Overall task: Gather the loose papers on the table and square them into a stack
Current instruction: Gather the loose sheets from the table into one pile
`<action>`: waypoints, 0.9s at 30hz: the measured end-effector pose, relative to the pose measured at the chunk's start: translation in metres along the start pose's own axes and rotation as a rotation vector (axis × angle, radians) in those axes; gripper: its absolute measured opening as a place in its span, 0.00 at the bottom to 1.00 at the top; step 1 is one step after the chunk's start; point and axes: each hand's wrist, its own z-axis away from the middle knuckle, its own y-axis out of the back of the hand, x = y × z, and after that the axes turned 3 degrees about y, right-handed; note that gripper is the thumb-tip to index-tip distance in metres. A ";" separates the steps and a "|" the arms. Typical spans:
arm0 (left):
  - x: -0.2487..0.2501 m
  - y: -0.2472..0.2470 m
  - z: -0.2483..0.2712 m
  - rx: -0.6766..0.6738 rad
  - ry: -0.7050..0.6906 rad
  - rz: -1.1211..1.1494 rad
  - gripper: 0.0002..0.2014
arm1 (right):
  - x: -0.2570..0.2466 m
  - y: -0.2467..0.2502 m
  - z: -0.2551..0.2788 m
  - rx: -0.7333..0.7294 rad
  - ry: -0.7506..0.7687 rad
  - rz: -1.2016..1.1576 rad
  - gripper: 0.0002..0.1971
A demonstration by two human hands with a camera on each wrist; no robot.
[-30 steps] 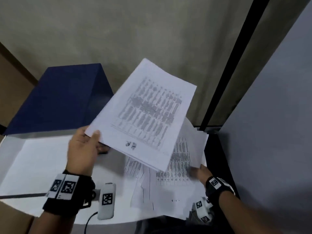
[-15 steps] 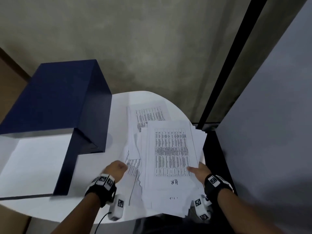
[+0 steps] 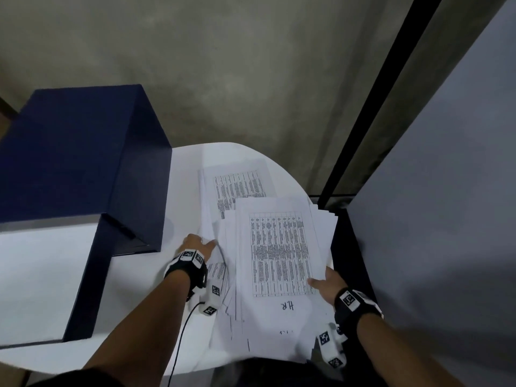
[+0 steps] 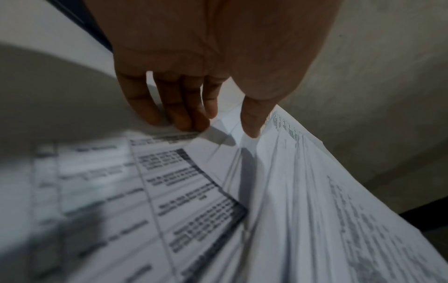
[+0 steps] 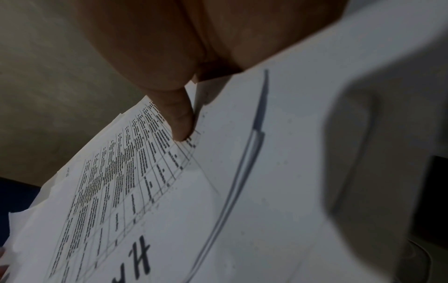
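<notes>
A loose pile of printed papers lies fanned on the right half of the white round table. Its top sheet carries a table and a handwritten "H.R.". One sheet sticks out at the far side. My left hand is at the pile's left edge. In the left wrist view its fingers point down, nearly straight, onto the low sheets, and the thumb rests on the raised sheets. My right hand holds the pile's right edge. Its thumb presses the top sheet; the fingers are hidden under the paper.
A tall dark blue box stands on the table's left side, close to my left hand. A black frame and a grey panel border the table on the right. Some sheets overhang the near table edge.
A second ago my left hand held a bundle of sheets in the air. That bundle now lies on top of the pile, and the left hand has dropped to the pile's left edge.
</notes>
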 end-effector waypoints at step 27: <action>0.028 0.007 0.022 0.100 -0.073 0.107 0.17 | 0.007 0.011 0.007 0.052 0.055 -0.069 0.18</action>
